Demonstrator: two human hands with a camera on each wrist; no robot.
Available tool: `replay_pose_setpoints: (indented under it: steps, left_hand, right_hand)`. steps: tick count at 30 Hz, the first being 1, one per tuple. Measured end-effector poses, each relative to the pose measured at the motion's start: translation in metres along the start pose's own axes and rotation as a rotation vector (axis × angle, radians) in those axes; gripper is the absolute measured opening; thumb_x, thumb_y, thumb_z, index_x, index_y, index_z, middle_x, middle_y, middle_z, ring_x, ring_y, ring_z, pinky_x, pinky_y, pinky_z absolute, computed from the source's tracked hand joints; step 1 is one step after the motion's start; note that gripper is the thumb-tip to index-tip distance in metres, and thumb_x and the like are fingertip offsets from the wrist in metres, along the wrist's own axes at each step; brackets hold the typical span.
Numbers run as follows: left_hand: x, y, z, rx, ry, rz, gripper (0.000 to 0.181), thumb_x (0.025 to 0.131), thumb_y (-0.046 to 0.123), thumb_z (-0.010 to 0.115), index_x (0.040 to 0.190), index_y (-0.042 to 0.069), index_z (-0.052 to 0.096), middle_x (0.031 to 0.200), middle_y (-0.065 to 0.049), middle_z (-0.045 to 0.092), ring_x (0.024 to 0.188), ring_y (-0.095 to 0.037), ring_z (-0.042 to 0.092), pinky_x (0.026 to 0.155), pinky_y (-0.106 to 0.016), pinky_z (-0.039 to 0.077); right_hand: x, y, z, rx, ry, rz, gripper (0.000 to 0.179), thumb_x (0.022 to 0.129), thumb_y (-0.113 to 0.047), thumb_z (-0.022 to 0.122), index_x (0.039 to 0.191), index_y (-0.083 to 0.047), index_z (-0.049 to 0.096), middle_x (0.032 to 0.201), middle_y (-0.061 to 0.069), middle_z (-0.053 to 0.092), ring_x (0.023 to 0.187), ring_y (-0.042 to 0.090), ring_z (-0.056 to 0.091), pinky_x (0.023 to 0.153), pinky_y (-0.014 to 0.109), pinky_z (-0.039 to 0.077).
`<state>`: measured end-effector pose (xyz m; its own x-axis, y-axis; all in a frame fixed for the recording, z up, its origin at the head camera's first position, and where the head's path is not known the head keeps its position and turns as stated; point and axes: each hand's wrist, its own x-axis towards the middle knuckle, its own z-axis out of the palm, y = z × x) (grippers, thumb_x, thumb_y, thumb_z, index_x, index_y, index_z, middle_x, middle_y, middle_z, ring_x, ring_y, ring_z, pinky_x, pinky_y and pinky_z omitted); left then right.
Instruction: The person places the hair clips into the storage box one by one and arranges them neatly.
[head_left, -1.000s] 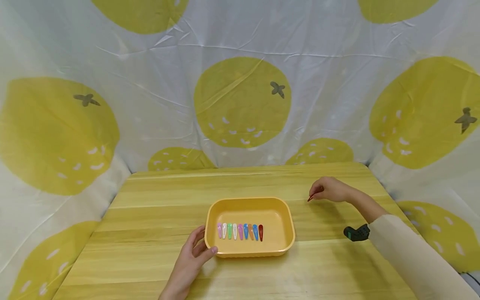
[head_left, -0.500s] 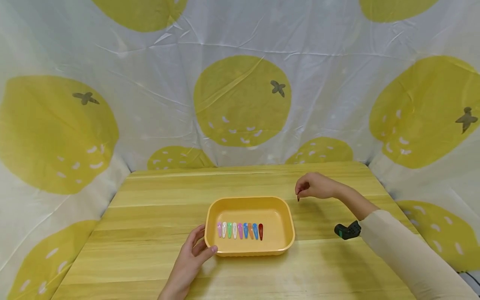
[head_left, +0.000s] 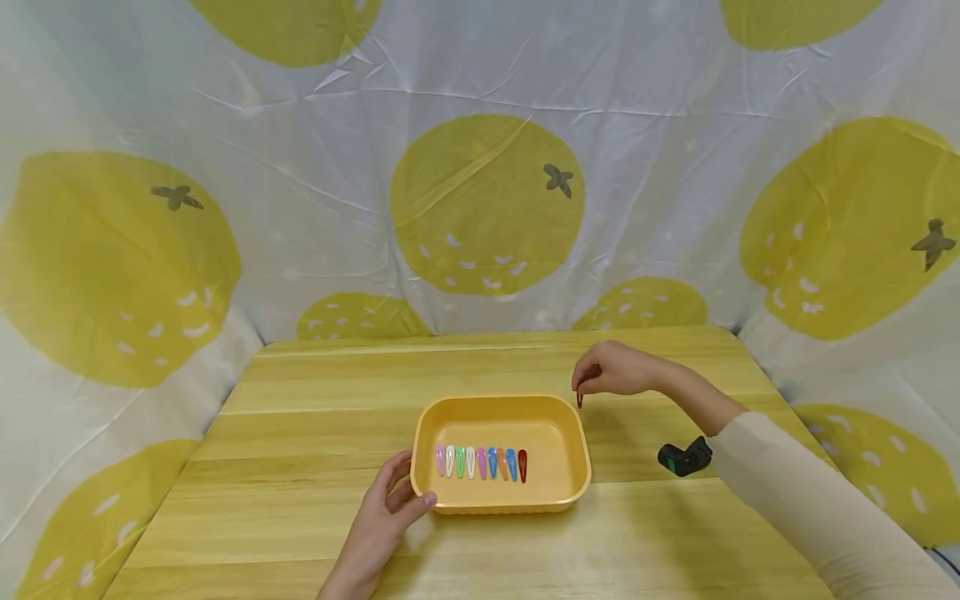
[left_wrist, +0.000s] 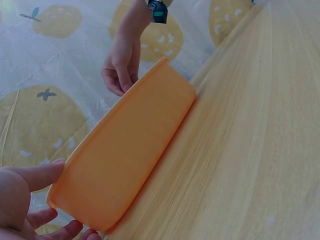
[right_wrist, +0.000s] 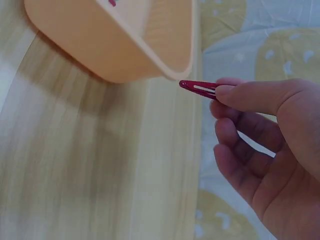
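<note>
My right hand [head_left: 617, 368] pinches a dark red snap hair clip [right_wrist: 197, 88] between thumb and forefinger, its narrow end pointing away from the fingertips. The clip is just outside the back right corner of a yellow plastic basin [head_left: 572, 454]. Inside lies a row of several snap hair clips in pink, white, green, purple, blue and orange. A dark red clip [head_left: 522, 467] is at the row's right end. At the front left corner my left hand [head_left: 381, 518] grips the basin, thumb at the rim and fingers along the outer wall.
The basin stands on a yellow wood-grain table [head_left: 300, 433]. A white curtain [head_left: 330, 200] with large yellow fruit prints hangs behind and at both sides. A black device [head_left: 685, 457] is at the right wrist, beside a cream sleeve [head_left: 810, 508].
My right hand has moved left with the red hair clip, closer to the basin's back right corner. The clip now hangs more upright. The left hand and the row of clips have stayed put.
</note>
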<state>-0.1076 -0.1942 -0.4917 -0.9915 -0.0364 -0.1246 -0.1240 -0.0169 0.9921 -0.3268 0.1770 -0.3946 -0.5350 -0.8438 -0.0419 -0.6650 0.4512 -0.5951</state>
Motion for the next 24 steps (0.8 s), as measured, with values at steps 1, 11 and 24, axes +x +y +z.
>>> replay_pose_setpoints:
  steps: [1,11,24]
  left_hand:
    - [0.0,0.0,0.0,0.002,0.001,-0.001,0.077,0.093,0.013,0.079,0.157,0.008,0.036,0.157,-0.017,0.041,0.14,-0.039,0.045,0.108,-0.046,0.046]
    - [0.001,0.001,0.0,-0.002,0.0,-0.002,0.076,0.094,0.014,0.079,0.157,0.01,0.037,0.157,-0.017,0.041,0.14,-0.039,0.045,0.107,-0.046,0.047]
    - [0.0,0.0,0.0,0.003,0.001,0.005,0.076,0.093,0.013,0.079,0.157,0.009,0.037,0.155,-0.017,0.042,0.138,-0.039,0.047,0.106,-0.043,0.048]
  right_hand:
    - [0.002,-0.002,0.0,-0.007,0.0,0.001,0.01,0.099,-0.002,0.068,0.1,-0.007,0.077,0.09,-0.004,0.074,0.082,0.02,0.071,0.073,0.03,0.057]
    - [0.026,-0.024,0.004,-0.028,-0.094,0.026,0.007,0.097,-0.002,0.072,0.094,-0.009,0.073,0.083,0.0,0.072,0.072,0.023,0.066,0.065,0.029,0.054]
    - [0.056,-0.048,0.017,-0.139,-0.274,0.049,0.009,0.097,-0.006,0.073,0.097,-0.008,0.082,0.086,-0.011,0.072,0.077,0.003,0.064,0.072,0.024,0.055]
